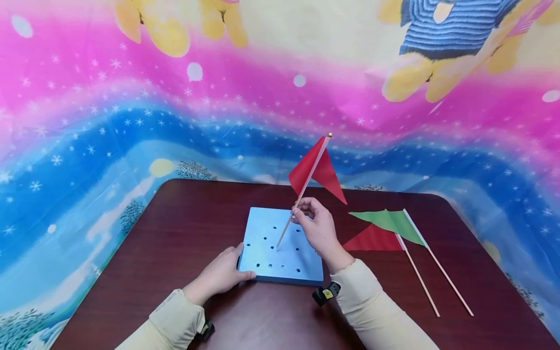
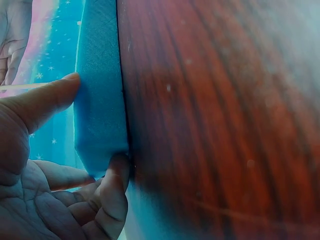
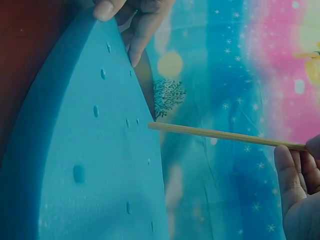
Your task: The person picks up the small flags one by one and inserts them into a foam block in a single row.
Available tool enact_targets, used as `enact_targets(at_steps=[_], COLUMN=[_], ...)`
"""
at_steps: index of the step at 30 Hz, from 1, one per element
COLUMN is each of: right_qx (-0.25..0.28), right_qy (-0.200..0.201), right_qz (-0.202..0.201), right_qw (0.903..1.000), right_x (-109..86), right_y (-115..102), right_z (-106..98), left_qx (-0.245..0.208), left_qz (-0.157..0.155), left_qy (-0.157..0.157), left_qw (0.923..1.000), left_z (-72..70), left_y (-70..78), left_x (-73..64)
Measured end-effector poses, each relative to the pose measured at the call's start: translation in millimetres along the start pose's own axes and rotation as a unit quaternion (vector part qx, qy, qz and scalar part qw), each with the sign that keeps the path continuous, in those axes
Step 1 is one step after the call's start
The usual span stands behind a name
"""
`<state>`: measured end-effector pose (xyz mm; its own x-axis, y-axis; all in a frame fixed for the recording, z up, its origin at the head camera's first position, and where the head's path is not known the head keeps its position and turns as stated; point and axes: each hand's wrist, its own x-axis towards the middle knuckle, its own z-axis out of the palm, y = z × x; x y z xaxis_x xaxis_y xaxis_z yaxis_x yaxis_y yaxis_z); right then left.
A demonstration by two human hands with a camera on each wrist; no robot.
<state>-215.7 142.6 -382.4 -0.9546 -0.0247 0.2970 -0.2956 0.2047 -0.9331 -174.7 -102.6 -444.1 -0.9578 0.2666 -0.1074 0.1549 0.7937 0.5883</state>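
My right hand (image 1: 318, 228) pinches the wooden stick of a red triangular flag (image 1: 324, 175), which leans up and to the right with a gold ball at its top. In the right wrist view, the bare lower end of the stick (image 3: 210, 133) stands apart from the face of the blue foam board (image 3: 85, 140). That board (image 1: 262, 223) lies on the table with several small holes in its top. My left hand (image 1: 222, 268) grips its near left corner. The left wrist view has the thumb (image 2: 52, 100) at the board's edge and the other fingers around the corner.
To the right, a green flag (image 1: 395, 222) lies partly over another red flag (image 1: 372, 239), their sticks pointing toward the near right. All rest on a dark red-brown wooden table (image 1: 183, 214). A printed cloth (image 1: 262, 97) hangs behind and beside the table.
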Motion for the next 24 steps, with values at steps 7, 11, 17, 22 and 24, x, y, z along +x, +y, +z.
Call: enact_targets(at_steps=[7,11,17,22,24], right_qx=[0.006,0.008,0.005,0.009,0.013], right_qy=[-0.007,-0.011,-0.011,-0.019,-0.018], right_qz=[-0.015,-0.021,-0.033,-0.034,-0.035], right_qw=[0.9998,0.9997,0.9994,0.9992,0.9992], right_x=[5.5,6.2,5.3,6.7,7.3], right_y=[5.6,4.6,2.3,4.6,5.9], right_z=[13.4,19.1,20.6,24.6,27.7], left_qx=[0.004,0.002,0.002,0.009,0.009], left_qz=[0.008,0.009,0.018,0.019,0.018], left_qy=[0.006,0.006,0.009,0.011,0.009], left_qw=[0.9999,0.9999,0.9998,0.9997,0.9997], left_z=[1.1,1.8,2.7,3.0,3.0], left_y=[-0.4,0.2,0.4,-1.2,-1.5], left_x=[-1.3,0.1,4.8,5.2,4.9])
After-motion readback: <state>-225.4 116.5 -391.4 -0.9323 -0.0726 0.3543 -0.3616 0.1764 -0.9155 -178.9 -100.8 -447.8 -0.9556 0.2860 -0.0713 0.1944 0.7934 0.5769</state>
